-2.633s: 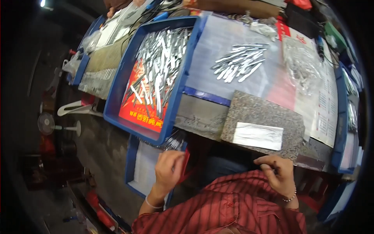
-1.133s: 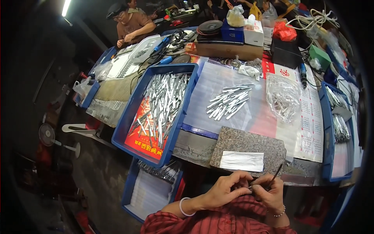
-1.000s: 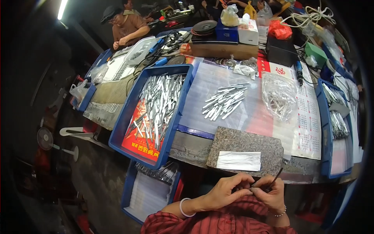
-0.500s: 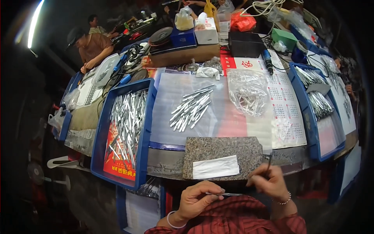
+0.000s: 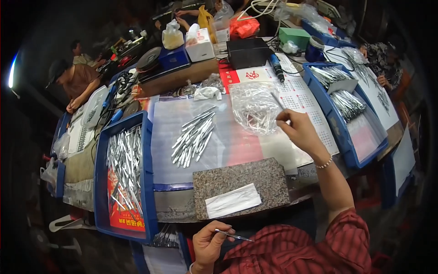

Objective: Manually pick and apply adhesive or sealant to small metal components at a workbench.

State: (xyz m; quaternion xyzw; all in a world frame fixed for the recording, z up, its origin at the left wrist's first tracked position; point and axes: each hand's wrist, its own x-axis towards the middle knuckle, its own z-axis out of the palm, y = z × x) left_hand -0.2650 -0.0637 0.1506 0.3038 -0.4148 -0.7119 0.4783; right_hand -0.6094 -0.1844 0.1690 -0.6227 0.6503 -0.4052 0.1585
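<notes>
Low at the front, my left hand [image 5: 209, 244] pinches a slim silvery metal piece [image 5: 235, 236] between thumb and fingers; its tip points right. My right arm is stretched forward, and my right hand [image 5: 299, 130] is closed on a thin dark rod [image 5: 276, 100]. That hand is over the right edge of a clear plastic bag [image 5: 248, 98] with pale slender pieces inside. A loose pile of flat silvery metal strips [image 5: 195, 137] lies on a plastic-covered sheet in the middle. Nearest me at the table edge is a speckled stone slab [image 5: 269, 178] bearing a folded white paper [image 5: 232, 201].
Blue trays of metal strips flank the work area, one on the left [image 5: 148, 182] and one on the right [image 5: 360, 148]. Behind stand a black box [image 5: 248, 53], a blue-handled tool [image 5: 276, 67] and a tissue box [image 5: 199, 44]. Other people sit at far left and far right.
My right hand has moved from beside the slab forward to the plastic bag with the dark rod. My left hand has lowered slightly, still pinching the metal piece. The view has shifted.
</notes>
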